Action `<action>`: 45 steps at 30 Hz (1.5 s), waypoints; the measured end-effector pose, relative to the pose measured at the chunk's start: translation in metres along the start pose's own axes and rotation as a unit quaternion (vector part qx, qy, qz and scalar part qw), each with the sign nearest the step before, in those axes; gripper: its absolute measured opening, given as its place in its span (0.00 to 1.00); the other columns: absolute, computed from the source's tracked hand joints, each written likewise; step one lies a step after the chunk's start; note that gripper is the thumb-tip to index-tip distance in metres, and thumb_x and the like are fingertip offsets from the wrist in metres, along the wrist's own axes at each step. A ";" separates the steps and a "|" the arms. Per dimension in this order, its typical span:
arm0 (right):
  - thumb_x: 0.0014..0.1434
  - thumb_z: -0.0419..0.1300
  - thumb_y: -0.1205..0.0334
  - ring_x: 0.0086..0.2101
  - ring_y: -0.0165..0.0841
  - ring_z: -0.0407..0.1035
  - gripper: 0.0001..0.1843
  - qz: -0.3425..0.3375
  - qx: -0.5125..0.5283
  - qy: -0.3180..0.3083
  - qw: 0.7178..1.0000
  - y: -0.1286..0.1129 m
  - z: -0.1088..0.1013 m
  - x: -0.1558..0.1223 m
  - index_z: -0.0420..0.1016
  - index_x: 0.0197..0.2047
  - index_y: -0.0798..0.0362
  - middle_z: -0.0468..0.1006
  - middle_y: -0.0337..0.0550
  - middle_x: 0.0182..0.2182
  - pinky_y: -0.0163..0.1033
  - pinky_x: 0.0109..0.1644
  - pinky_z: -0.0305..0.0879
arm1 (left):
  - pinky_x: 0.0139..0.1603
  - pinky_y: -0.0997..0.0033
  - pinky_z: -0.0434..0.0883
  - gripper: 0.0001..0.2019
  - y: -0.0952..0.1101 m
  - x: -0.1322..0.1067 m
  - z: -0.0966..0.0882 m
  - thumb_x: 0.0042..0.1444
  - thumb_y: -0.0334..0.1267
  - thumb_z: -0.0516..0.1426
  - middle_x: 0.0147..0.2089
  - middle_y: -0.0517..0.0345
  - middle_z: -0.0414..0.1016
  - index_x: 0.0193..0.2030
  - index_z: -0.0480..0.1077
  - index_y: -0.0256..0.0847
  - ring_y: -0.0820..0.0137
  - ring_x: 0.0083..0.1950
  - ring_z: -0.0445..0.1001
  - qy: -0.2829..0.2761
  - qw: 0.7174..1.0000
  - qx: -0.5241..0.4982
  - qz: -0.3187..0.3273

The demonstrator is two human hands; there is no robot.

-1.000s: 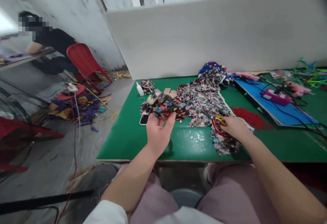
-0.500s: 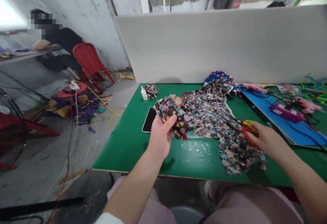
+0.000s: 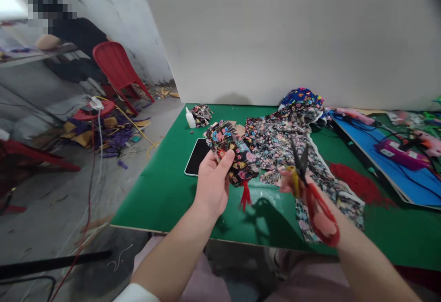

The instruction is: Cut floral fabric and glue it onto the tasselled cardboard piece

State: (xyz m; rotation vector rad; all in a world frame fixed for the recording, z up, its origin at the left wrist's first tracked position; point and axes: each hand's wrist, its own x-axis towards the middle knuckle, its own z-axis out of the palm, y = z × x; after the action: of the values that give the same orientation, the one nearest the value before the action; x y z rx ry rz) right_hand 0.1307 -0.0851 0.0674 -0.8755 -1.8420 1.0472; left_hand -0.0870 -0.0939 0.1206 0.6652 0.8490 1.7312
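Note:
My left hand [image 3: 211,182] is closed on a black floral fabric piece [image 3: 234,150], the thumb pressed on top. A red tassel [image 3: 245,195] hangs from its lower edge over the green table. In my right hand [image 3: 324,221] is a pair of scissors [image 3: 303,164] with red and yellow handles, blurred by motion. Their dark blades are apart and point up and away, to the right of the fabric piece. Behind and beneath the scissors spreads a larger floral cloth [image 3: 275,141] on the table.
A phone [image 3: 193,159], a small white bottle [image 3: 190,118] and a floral bundle [image 3: 201,114] are at the left. Red strands [image 3: 358,182] lie beside a blue board [image 3: 372,141] bearing a purple device [image 3: 401,154]. A white partition [image 3: 275,49] backs the table [image 3: 155,201]. A person [image 3: 79,36] sits far left.
My right hand has come left with the scissors, turning the blades upward. The red tassel now hangs lower and longer from the fabric piece. Red strands on the right are uncovered. The view has tilted down.

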 end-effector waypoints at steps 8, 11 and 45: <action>0.52 0.62 0.61 0.29 0.29 0.65 0.13 0.030 0.056 0.150 0.987 -0.023 0.043 0.013 0.59 0.36 0.45 0.70 0.37 0.31 0.36 0.34 0.66 | 0.31 0.78 0.71 0.11 -0.016 -0.003 -0.009 0.51 0.41 0.61 0.35 0.60 0.76 0.40 0.71 0.41 0.73 0.33 0.74 -0.001 0.991 0.129 -0.025; 0.51 0.61 0.66 0.34 0.31 0.68 0.13 -0.030 -0.009 0.194 0.981 -0.028 0.040 0.023 0.58 0.35 0.47 0.72 0.38 0.34 0.39 0.38 0.67 | 0.31 0.78 0.70 0.12 -0.024 -0.004 -0.005 0.50 0.40 0.62 0.34 0.59 0.76 0.41 0.71 0.39 0.72 0.33 0.74 -0.029 0.986 0.158 -0.045; 0.51 0.58 0.72 0.32 0.33 0.72 0.12 -0.104 -0.088 0.218 0.966 0.004 0.038 0.011 0.63 0.36 0.47 0.76 0.38 0.33 0.43 0.37 0.69 | 0.43 0.70 0.74 0.23 -0.035 -0.003 -0.003 0.44 0.34 0.65 0.43 0.57 0.76 0.48 0.64 0.41 0.66 0.43 0.76 -0.134 0.971 0.181 -0.085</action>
State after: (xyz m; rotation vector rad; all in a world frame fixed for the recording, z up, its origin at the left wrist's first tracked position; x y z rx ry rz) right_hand 0.0931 -0.0862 0.0552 -0.9074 -1.6207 0.5145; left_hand -0.0691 -0.0904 0.0907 1.0140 1.0078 1.3077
